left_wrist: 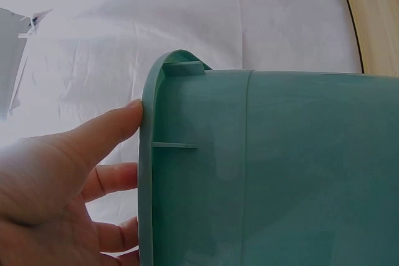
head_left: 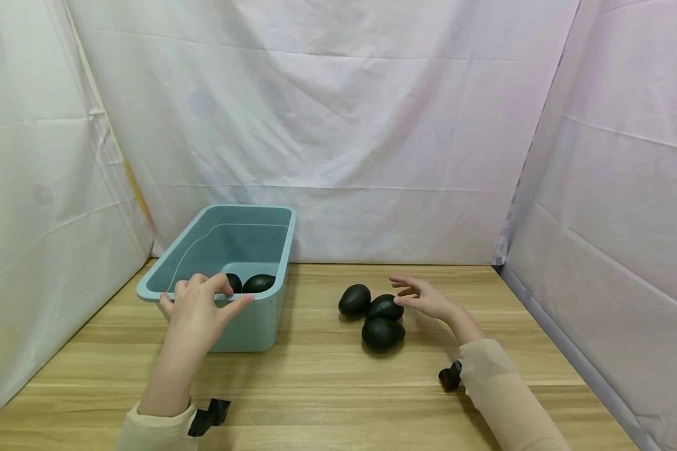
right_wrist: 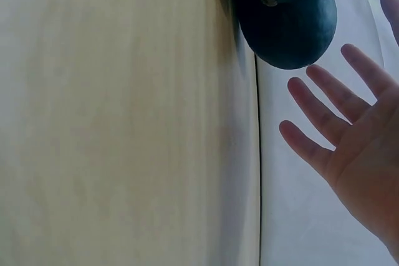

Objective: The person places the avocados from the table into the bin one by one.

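A pale blue-green plastic bin (head_left: pixel 252 322) stands at the left of the table, with dark avocados (head_left: pixel 259 284) inside near its front wall. My left hand (head_left: pixel 198 307) holds the bin's near rim (left_wrist: pixel 145 172); its fingers curl over the edge and the thumb lies along the rim. Toward the right, three more avocados form a close group: one at the back left (head_left: pixel 355 300), one in the middle (head_left: pixel 386 307) and one in front (head_left: pixel 383 334). Beside this group is my right hand (head_left: pixel 427 300), fingers spread, fingertips close to the middle avocado's right side and nothing in its grasp.
The wood-grain table (head_left: pixel 316 401) runs back to a white cloth (head_left: pixel 372 156). Similar cloth walls enclose it on the left (head_left: pixel 39 207) and right (head_left: pixel 615 207). Black straps (head_left: pixel 209 418) show at both sleeve cuffs.
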`<move>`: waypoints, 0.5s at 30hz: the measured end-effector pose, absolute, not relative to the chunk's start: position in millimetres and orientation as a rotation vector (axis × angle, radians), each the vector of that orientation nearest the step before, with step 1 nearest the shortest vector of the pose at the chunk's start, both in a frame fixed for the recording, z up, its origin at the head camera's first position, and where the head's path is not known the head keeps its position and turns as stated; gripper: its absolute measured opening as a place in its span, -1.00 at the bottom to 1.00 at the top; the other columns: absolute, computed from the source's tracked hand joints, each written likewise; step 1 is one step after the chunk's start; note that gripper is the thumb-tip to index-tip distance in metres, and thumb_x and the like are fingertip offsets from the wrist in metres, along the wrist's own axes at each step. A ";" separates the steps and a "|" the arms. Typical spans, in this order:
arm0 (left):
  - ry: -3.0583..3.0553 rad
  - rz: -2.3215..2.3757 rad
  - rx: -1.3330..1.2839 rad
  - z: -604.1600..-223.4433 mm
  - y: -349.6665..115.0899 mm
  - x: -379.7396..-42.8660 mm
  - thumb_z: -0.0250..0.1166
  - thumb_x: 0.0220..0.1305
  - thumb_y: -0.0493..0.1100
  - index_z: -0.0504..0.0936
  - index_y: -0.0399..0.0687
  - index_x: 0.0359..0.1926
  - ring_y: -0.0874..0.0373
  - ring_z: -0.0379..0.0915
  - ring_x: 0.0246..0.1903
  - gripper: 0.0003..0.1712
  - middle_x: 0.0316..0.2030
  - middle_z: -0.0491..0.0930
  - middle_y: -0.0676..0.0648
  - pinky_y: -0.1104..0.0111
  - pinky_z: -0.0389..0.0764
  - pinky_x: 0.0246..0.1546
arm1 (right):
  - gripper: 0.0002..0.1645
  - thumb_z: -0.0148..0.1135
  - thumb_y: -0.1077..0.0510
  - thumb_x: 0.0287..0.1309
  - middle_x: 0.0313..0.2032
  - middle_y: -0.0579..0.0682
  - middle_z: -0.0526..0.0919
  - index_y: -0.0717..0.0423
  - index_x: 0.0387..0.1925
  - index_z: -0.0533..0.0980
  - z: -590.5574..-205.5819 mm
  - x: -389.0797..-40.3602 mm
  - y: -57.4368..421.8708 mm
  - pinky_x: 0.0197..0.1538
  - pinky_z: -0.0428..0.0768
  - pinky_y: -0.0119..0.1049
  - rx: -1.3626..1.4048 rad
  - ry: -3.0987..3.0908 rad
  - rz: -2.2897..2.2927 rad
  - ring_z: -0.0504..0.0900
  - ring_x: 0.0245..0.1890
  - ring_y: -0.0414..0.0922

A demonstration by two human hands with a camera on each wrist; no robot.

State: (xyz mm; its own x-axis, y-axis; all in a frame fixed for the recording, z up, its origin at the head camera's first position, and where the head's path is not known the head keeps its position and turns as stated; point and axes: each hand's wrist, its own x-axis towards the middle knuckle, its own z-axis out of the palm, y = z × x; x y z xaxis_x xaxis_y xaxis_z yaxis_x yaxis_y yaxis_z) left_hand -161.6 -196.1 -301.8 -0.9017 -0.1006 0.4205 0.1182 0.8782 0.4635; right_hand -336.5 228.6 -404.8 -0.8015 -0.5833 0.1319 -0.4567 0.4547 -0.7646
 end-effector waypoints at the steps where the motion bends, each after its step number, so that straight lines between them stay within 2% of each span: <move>1: -2.605 -0.682 -0.014 -301.6 -196.1 -161.6 0.41 0.10 0.13 0.51 -0.04 -0.40 -0.32 0.23 -0.17 -0.63 -0.26 0.43 -0.23 -0.42 -0.09 -0.08 | -0.28 0.19 0.02 0.30 0.28 0.32 0.30 0.10 0.40 0.20 -405.4 -336.2 228.8 0.11 0.41 0.14 -0.912 2.545 -1.271 0.38 0.18 0.26; 4: -2.603 -0.684 -0.016 -301.3 -196.3 -161.5 0.42 0.10 0.12 0.51 -0.04 -0.40 -0.33 0.22 -0.16 -0.63 -0.26 0.43 -0.24 -0.45 -0.11 -0.05 | -0.29 0.19 0.00 0.30 0.28 0.30 0.30 0.05 0.40 0.21 -406.8 -335.3 229.4 0.11 0.41 0.13 -0.886 2.536 -1.276 0.40 0.18 0.21; 11: -2.601 -0.686 -0.016 -301.2 -196.3 -160.9 0.42 0.10 0.12 0.51 -0.04 -0.40 -0.35 0.23 -0.15 -0.63 -0.26 0.43 -0.24 -0.47 -0.16 -0.03 | -0.30 0.18 0.08 0.31 0.27 0.29 0.31 0.12 0.40 0.20 -410.5 -337.6 228.0 0.16 0.36 0.14 -0.866 2.474 -1.294 0.37 0.21 0.19; 15: -2.602 -0.686 -0.015 -301.0 -195.8 -160.2 0.42 0.10 0.11 0.51 -0.03 -0.41 -0.36 0.23 -0.14 -0.63 -0.25 0.44 -0.26 -0.48 -0.16 -0.03 | -0.27 0.21 0.00 0.29 0.28 0.21 0.34 0.12 0.39 0.22 -413.5 -337.4 227.4 0.19 0.35 0.11 -0.848 2.473 -1.249 0.36 0.23 0.13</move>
State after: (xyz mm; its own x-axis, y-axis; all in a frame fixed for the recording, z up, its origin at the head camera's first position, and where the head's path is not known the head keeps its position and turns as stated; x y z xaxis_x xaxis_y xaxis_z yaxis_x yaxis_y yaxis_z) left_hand -160.2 -195.8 -301.0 -0.9001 -0.1010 0.4238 0.1210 0.8766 0.4658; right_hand -337.4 227.4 -413.5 -0.8015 -0.5965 0.0423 -0.3879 0.4648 -0.7960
